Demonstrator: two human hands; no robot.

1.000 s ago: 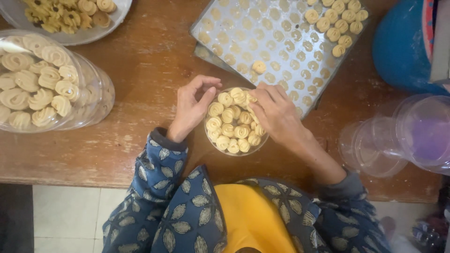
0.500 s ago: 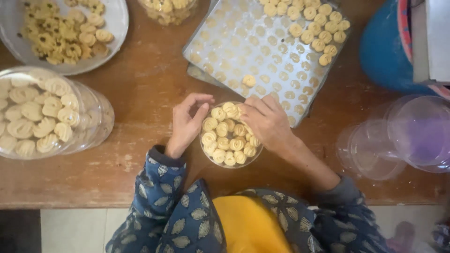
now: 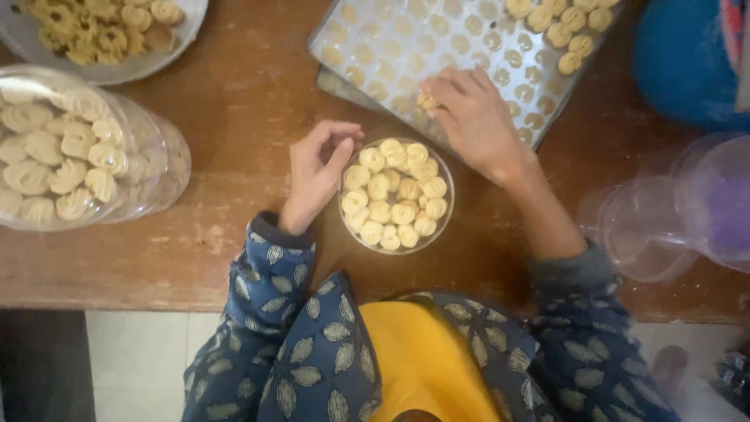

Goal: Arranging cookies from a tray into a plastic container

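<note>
resting on the metal baking tray (image 3: 391, 47), the right hand (image 3: 473, 117) has its fingertips closed on a single small cookie (image 3: 426, 101) near the tray's lower edge; the grip is a pinch around that cookie. the left hand (image 3: 316, 168) lies on the wooden table (image 3: 242, 101) just beside a round clear container (image 3: 396, 195), its fingers curled loosely and partly open, the thumb and forefinger touching the container's rim, holding nothing else. the container sits between the two hands, close to the table's near edge, and is packed with pale swirled cookies in a tight single layer on top.

more cookies of the same kind sit in a cluster at the tray's far right corner (image 3: 558, 27), while most of the tray's surface shows only round marks. at the left, a larger clear tub (image 3: 70, 148) lies on its side, filled with bigger swirled cookies. a shallow bowl (image 3: 105, 35) at the top left holds darker, ring-shaped cookies. empty clear containers (image 3: 648, 227) with a purplish tint are stacked at the right edge, near a blue rounded object (image 3: 687, 62). both arms wear blue sleeves with a leaf pattern.
</note>
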